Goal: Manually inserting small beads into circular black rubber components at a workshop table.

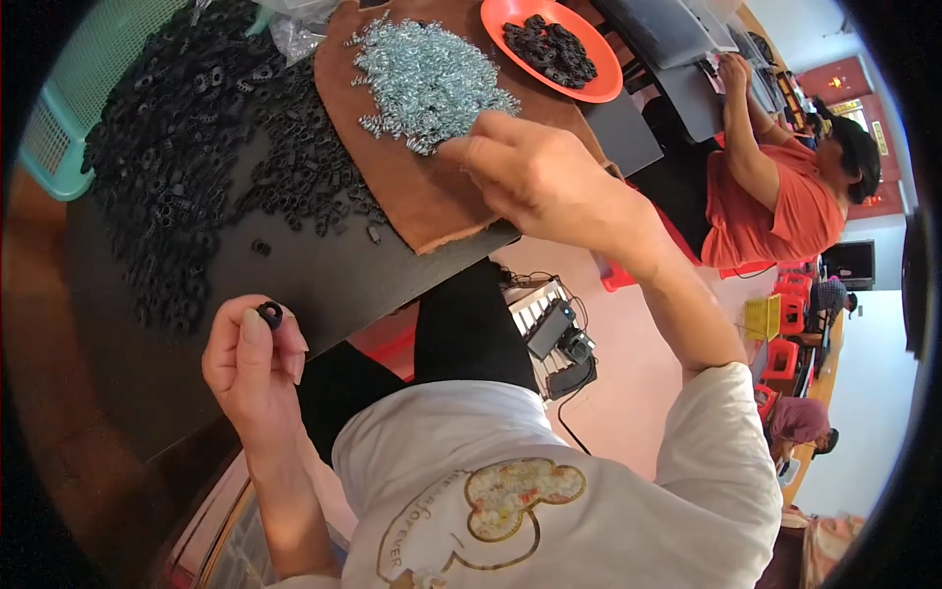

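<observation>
Between the thumb and fingers of my left hand (250, 363) is a small black plastic piece (270, 314) with a hole in it, held above the dark table. My right hand (540, 177) reaches over a brown leather-like sheet (392, 187). Its fingers are pinched together at the near edge of a heap of small silvery metal springs (422, 79). What lies between those fingertips, if anything, is hidden. Left of the sheet spreads a large pile of black plastic pieces (186, 128), with smaller black pieces (304, 167) beside it.
An orange-red plate (610, 83) of black parts stands at the far right of the table. A mint-green basket (64, 147) is at the far left, near a clear plastic bag (294, 34). Another person (770, 196) works at a neighbouring table. Electronic gear (559, 329) sits below, beside my legs.
</observation>
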Tool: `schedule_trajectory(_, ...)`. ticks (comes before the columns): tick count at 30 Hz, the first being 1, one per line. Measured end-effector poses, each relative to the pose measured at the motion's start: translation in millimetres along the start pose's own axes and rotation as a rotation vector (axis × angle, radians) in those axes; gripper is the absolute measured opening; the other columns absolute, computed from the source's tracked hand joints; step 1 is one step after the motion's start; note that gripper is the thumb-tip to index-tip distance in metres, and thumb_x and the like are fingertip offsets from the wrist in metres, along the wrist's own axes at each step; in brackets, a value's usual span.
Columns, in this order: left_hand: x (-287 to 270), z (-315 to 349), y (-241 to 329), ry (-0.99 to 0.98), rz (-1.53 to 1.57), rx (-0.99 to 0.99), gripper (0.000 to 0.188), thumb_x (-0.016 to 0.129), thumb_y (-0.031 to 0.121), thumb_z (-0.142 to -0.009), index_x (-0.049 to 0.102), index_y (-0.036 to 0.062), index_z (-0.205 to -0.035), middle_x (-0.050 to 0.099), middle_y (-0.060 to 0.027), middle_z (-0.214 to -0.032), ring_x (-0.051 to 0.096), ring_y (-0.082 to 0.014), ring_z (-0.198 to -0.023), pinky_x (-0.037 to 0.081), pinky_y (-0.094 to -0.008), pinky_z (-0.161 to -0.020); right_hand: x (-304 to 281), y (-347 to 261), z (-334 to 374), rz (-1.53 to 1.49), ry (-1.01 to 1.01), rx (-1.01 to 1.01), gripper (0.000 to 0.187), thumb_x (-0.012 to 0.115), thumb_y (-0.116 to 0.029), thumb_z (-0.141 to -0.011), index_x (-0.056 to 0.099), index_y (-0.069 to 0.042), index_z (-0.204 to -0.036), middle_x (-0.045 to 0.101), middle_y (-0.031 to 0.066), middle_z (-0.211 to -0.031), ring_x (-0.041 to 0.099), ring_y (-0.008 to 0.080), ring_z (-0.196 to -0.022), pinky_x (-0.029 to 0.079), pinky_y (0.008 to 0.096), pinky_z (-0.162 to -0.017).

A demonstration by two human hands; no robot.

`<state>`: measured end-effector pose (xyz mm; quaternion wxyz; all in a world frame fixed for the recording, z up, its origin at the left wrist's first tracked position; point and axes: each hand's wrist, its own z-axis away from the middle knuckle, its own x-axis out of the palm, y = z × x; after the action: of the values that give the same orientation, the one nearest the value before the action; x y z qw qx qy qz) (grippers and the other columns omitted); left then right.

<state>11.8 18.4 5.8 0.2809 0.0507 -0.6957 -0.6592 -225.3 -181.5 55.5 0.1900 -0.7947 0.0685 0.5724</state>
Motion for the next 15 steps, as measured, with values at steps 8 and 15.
schedule_trajectory(8,-6.7,-4.9,3.8,0.041,0.135,-0.075,0.026,0.051,0.026,-0.101,0.059,0.0026,-0.094,0.058,-0.0061,-0.071,0.044,-0.0073,-0.051,0.032,-0.0196,-0.044,26.4,-64.8,-42.5,-1.036,0.070,0.241,0.008,0.068,-0.001,-0.087,0.063,-0.003,-0.093,0.052,-0.0048,-0.076,0.045,0.0025,-0.070,0.038,0.0200,-0.061)
schedule_trajectory(15,-8.4,-7.1,5.4,-0.003,0.240,-0.094,0.030,0.049,0.029,-0.102,0.061,0.0024,-0.095,0.056,-0.0050,-0.067,0.044,-0.0080,-0.049,0.031,-0.0205,-0.044,51.7,-105.5,-78.8,-1.336,0.026,0.241,0.012,0.065,-0.008,-0.089,0.063,0.004,-0.087,0.062,0.0014,-0.068,0.052,0.0046,-0.064,0.043,0.0242,-0.055)
